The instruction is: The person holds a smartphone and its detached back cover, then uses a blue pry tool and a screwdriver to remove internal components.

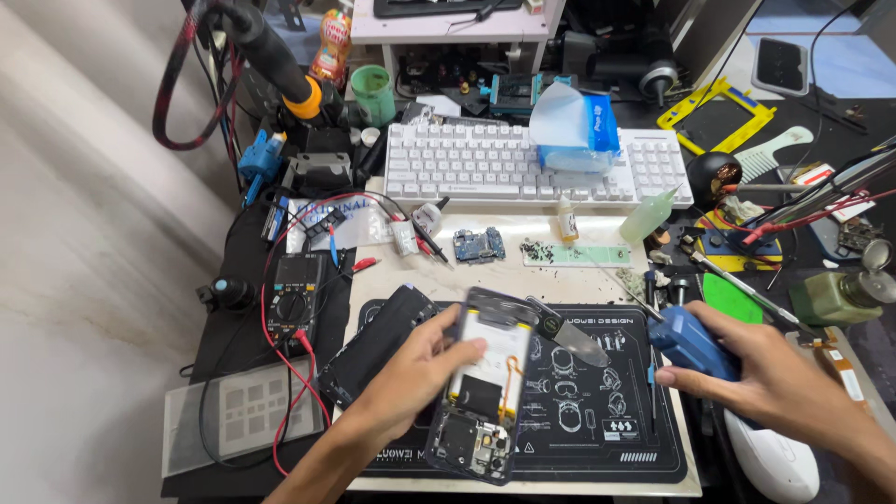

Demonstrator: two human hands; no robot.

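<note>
My left hand grips an opened smartphone by its left edge, held tilted over the black work mat; its white battery and circuit board are exposed. My right hand is closed around a blue hand tool at the mat's right edge, its tip pointing left toward the phone. A dark phone back panel lies on the mat just left of my left hand. Metal tweezers rest on the mat between both hands.
A white keyboard with a blue wipe pack sits behind. A small blue circuit board, a multimeter with red leads, a small glue bottle, a green bottle and a white mouse crowd the bench.
</note>
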